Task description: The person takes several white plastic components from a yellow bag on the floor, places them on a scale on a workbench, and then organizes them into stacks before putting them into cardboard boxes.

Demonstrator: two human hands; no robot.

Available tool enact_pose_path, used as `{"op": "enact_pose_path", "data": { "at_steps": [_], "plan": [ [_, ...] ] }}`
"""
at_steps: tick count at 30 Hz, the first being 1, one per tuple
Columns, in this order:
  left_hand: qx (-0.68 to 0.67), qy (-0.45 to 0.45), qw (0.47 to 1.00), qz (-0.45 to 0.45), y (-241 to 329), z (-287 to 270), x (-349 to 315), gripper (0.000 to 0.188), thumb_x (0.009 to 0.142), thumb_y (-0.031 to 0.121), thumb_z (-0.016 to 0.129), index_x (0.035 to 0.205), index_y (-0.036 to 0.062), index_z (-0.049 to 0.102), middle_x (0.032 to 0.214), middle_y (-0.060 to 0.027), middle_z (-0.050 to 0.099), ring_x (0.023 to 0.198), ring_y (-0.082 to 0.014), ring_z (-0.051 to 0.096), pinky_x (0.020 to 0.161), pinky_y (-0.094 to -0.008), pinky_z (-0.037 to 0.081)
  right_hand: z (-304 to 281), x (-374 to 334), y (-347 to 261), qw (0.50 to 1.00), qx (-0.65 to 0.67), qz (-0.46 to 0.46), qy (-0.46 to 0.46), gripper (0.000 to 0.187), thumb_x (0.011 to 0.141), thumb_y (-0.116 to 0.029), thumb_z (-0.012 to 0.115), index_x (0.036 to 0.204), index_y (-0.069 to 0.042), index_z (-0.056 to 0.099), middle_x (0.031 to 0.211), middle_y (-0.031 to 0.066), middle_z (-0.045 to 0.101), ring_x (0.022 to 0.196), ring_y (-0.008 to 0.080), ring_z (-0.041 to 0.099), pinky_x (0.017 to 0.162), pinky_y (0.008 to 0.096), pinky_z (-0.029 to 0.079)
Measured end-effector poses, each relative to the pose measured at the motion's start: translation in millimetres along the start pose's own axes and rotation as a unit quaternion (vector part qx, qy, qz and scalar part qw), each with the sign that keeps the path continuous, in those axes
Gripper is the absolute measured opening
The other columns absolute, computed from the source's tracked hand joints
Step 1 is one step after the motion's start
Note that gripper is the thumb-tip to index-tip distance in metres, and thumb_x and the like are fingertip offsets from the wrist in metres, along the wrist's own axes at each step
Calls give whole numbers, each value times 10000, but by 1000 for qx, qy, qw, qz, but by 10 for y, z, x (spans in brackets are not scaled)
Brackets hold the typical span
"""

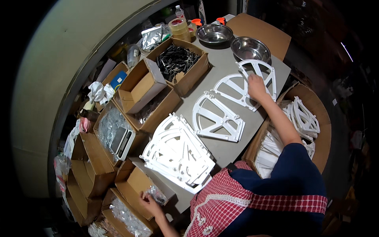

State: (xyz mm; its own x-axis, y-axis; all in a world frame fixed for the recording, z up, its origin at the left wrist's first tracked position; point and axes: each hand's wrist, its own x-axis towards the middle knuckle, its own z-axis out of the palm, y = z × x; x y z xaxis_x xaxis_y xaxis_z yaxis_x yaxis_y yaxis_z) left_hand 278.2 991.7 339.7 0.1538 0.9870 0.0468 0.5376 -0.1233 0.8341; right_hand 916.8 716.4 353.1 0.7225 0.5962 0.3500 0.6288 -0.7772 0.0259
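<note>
Right hand [256, 87]: arm stretched out over the grey tabletop [221, 67], palm down, fingers spread flat on a white plastic quarter-circle frame with spokes [241, 89]. Pressing on it, not a closed grip. A second frame of the same kind [258, 71] lies just beyond it, a third one [218, 117] nearer the body, all flat on the table.

Left hand [149, 201]: down low at an open cardboard box [136, 185], fingers curled on a small clear plastic bag of parts [157, 193].

Between the hands: a stack of the same white frames [177, 154] at the table's near edge. Right of the table, a large cardboard box with more white frames [306, 118]. Far end: two steel bowls [233, 39], a box of black parts [177, 61], rolls of tape [179, 27].
</note>
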Motion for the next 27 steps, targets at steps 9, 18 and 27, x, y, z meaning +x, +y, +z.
{"op": "enact_pose_path", "data": {
  "at_steps": [9,18,27],
  "plan": [
    [246,-173,859,415,2857,1421,423,757,747,-30,556,1474,89,379,1509,-209,319,1340,-392,380,1083,-494,319,115,186,-651,969,4,-203,-142,690,854,-37,500,1469,-331,395,1268,206,507,1155,369,520,969,479,400],
    [299,-300,692,585,2813,3923,448,661,769,80,572,1419,76,452,1453,-91,446,1366,-282,366,1144,-557,155,225,233,-653,951,8,-272,-147,648,882,-116,524,1463,-371,393,1279,166,499,1177,327,535,964,558,387],
    [307,-386,653,575,2884,4165,485,631,741,55,565,1353,-61,463,1379,-167,529,1430,-294,308,1170,-485,190,93,508,-314,979,-10,-94,-178,543,842,-122,547,1384,-141,523,1117,142,550,1077,258,495,974,396,352]
  ]
}}
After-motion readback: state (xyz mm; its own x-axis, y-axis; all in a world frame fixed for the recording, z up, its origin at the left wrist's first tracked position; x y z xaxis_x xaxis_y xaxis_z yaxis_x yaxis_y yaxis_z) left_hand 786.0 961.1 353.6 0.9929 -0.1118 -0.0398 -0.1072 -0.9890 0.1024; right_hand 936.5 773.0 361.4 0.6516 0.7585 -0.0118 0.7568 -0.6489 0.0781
